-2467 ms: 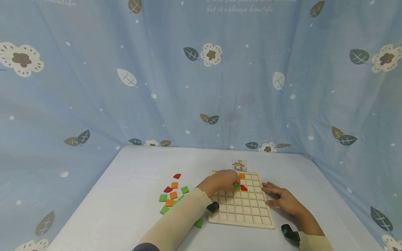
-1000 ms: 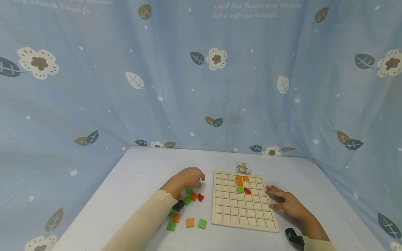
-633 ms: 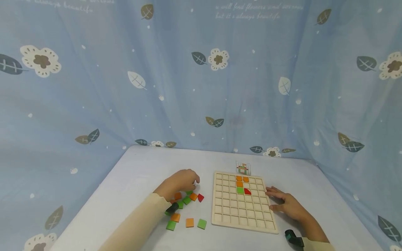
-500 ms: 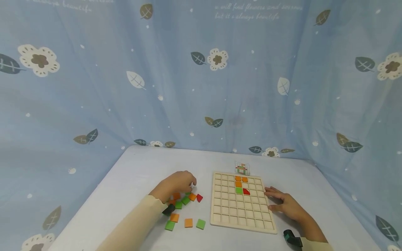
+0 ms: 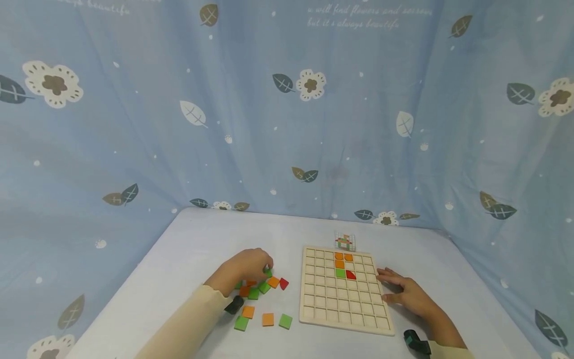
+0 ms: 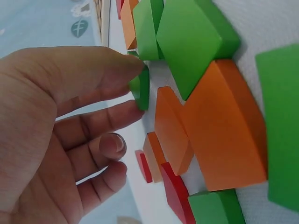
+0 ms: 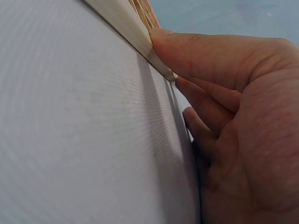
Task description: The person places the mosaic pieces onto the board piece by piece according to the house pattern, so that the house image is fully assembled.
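My left hand (image 5: 248,264) is at the loose pile, left of the board. In the left wrist view its thumb and forefinger pinch a green tile (image 6: 142,88) at the edges, while the other fingers curl loosely. Orange square tiles (image 6: 224,130), more green tiles (image 6: 191,42) and a red quarter-round tile (image 6: 177,193) lie close by. My right hand (image 5: 410,294) rests at the right side of the wooden grid board (image 5: 343,304), thumb and fingertips touching its edge. On the board sit two orange round-edged pieces (image 5: 348,258), an orange square (image 5: 339,264), a green square (image 5: 341,273) and a red quarter-round (image 5: 351,274).
A small pattern card (image 5: 345,242) stands just behind the board. Nearer the front of the white table (image 5: 197,234) lie a separate orange tile (image 5: 267,319) and a green tile (image 5: 285,321). A blue printed curtain (image 5: 242,124) surrounds the table.
My left hand has left the board, where a green square and orange pieces now show, and moved left to the loose pile, taking hold of a green tile. The right hand stays at the board's edge.
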The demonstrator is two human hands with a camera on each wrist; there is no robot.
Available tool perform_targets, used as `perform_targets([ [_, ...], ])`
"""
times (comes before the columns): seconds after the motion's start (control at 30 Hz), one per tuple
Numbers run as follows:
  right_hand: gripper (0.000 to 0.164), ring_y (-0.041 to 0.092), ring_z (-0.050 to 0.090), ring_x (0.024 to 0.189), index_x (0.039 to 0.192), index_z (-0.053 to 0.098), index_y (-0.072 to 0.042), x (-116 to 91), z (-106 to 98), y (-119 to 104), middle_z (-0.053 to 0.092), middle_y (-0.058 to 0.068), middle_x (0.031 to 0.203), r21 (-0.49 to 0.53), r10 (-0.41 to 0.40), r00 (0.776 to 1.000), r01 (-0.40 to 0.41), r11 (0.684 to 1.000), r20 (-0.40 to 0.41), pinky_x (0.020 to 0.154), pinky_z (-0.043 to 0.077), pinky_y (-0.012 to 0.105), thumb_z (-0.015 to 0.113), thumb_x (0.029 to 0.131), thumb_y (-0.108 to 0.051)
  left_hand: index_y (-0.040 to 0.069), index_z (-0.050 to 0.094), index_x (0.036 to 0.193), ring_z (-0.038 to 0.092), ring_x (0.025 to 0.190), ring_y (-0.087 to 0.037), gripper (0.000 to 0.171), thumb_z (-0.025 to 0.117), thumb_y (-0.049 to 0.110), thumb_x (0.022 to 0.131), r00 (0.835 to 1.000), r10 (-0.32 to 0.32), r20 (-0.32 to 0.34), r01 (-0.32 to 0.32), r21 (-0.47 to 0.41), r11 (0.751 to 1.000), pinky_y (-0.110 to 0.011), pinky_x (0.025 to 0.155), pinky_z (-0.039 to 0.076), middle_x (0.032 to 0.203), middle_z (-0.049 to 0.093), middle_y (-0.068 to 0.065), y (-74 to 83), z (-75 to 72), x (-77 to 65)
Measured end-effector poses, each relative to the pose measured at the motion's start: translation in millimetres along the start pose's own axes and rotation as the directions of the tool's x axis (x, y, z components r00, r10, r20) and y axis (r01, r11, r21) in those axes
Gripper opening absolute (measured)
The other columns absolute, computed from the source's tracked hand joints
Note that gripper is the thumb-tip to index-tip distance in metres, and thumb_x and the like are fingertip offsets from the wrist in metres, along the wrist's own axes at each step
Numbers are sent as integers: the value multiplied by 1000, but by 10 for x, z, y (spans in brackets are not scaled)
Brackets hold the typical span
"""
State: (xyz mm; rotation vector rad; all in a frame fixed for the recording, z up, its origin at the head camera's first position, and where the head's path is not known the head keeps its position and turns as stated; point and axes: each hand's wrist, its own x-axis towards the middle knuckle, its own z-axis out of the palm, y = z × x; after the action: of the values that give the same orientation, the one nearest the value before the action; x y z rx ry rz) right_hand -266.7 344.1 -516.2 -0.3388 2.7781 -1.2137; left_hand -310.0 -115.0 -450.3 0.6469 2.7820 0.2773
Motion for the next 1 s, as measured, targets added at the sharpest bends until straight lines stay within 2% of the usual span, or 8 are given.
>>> perform_targets([
  [0.17,64,44,19,141,128,63,-3,9,31,11,42,17,147,3,-7,1000,7,1000,-3,106,14,66,82,72,-28,18,73,105,54,75,-14,24,77,18,82,1000,-30,7,31,-24,999,-33,75,52,86,61,9,-31,-6,-18],
  [0.33,63,44,20,141,127,63,-4,23,57,18,43,16,146,-2,-27,1000,27,1000,-1,106,14,66,81,73,-30,18,74,100,54,74,-14,20,77,16,81,1000,-2,7,2,-9,1000,-33,76,51,86,61,9,-71,-14,-17],
  [0.57,63,45,20,140,126,64,-2,19,76,-3,44,17,146,1,-34,999,34,999,-5,105,14,67,82,72,-29,21,73,96,54,72,-14,19,80,19,79,1000,7,30,-6,-10,1000,-34,75,52,83,61,10,-94,-32,-4],
  [0.73,63,45,21,140,127,64,-3,7,52,-11,43,17,146,-11,-28,1000,28,1000,-5,105,15,67,82,72,-29,21,73,96,54,71,-13,18,79,19,79,999,42,23,-43,28,999,-33,75,51,82,60,10,-76,-57,51],
  [1.0,63,45,20,140,128,63,-4,-14,-11,-2,42,17,147,-23,-8,1000,8,1000,-1,105,16,67,82,73,-29,23,73,100,54,74,-12,21,80,23,80,997,79,5,-79,64,995,-31,75,50,82,59,11,43,-162,217],
])
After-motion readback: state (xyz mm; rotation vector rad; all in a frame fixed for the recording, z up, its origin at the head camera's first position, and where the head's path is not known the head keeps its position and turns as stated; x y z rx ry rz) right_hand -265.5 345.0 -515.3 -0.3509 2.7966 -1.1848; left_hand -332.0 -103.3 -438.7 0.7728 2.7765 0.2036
